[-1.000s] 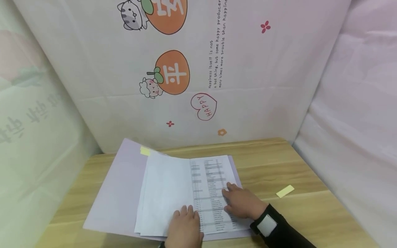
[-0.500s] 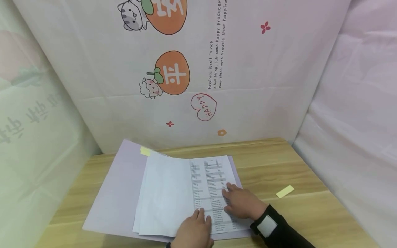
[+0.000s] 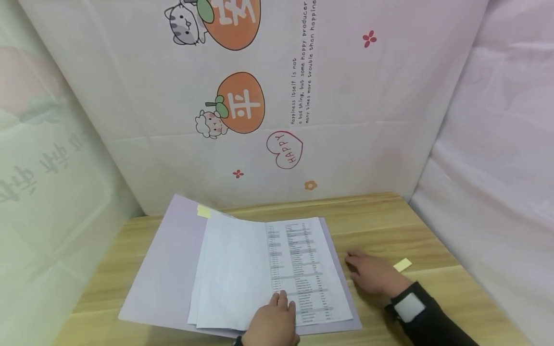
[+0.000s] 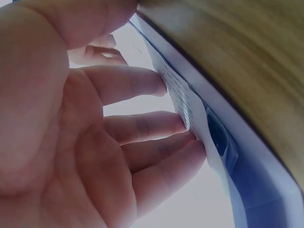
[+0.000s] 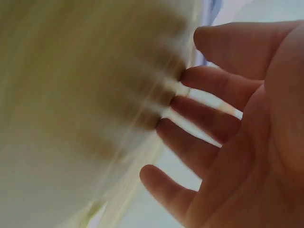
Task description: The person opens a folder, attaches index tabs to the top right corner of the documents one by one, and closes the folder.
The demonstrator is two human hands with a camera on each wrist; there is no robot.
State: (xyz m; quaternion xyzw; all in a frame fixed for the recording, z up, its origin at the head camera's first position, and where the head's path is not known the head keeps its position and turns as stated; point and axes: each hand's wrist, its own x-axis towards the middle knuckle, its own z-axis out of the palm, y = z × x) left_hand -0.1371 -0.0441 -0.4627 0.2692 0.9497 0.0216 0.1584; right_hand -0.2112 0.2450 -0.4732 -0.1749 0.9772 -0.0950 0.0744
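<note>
A light purple folder [image 3: 157, 283] lies spread on the wooden table, with white sheets inside. The right-hand sheet [image 3: 303, 269] carries printed rows of text; the left one [image 3: 231, 274] looks blank. My left hand [image 3: 271, 323] rests its fingertips on the lower part of the printed sheet, fingers extended, as the left wrist view also shows. Just right of the folder, my right hand [image 3: 374, 275] is over the table and holds nothing. Its fingers are spread in the right wrist view. Partly behind that hand is a yellow sticky note [image 3: 403, 265].
Another yellow sticky note [image 3: 204, 211] is at the top of the folder's left cover. The wooden table [image 3: 372, 216] ends at a printed cloth backdrop [image 3: 337, 154], and cloth also hangs at both sides. A dark clip-like part [image 4: 219, 135] shows under the sheets.
My right hand has lifted off the printed sheet and moved right toward the loose sticky note. My left hand has slid right, from near the fold onto the printed sheet.
</note>
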